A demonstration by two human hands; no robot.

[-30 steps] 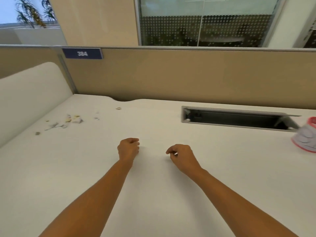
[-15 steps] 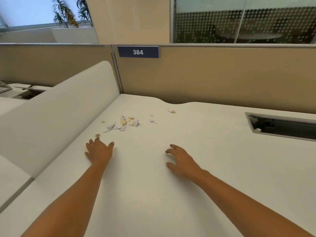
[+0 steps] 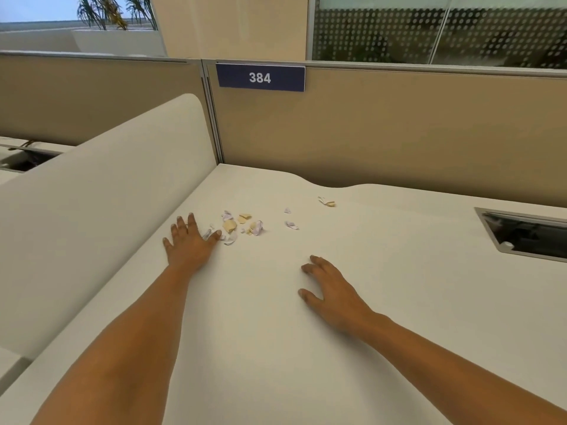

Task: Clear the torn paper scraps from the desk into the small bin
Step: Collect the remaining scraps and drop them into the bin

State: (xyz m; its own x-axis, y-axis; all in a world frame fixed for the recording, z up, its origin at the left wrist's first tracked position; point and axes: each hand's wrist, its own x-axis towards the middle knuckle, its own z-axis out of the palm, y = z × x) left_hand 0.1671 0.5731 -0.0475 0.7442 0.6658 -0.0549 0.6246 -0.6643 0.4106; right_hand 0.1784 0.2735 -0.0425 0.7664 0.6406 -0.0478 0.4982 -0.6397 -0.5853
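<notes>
Several torn paper scraps (image 3: 242, 226), white, pale purple and tan, lie in a loose cluster on the white desk (image 3: 276, 332) near its back left corner. Two small scraps (image 3: 291, 224) lie apart to the right, and one more scrap (image 3: 327, 202) lies near the desk's curved back edge. My left hand (image 3: 188, 245) lies flat and open on the desk at the left edge of the cluster, its thumb touching the nearest scraps. My right hand (image 3: 329, 288) rests open on the desk, well short of the scraps. The small bin is out of view.
A low white divider (image 3: 92, 194) runs along the desk's left side. A tan partition (image 3: 399, 133) with a blue "384" plate (image 3: 260, 77) closes off the back. An open cable tray slot (image 3: 527, 237) is sunk into the desk at the right.
The view has swung left, and the pink and white bin at the right left the frame. Both hands opened from loose fists. My left hand slid forward to the scraps.
</notes>
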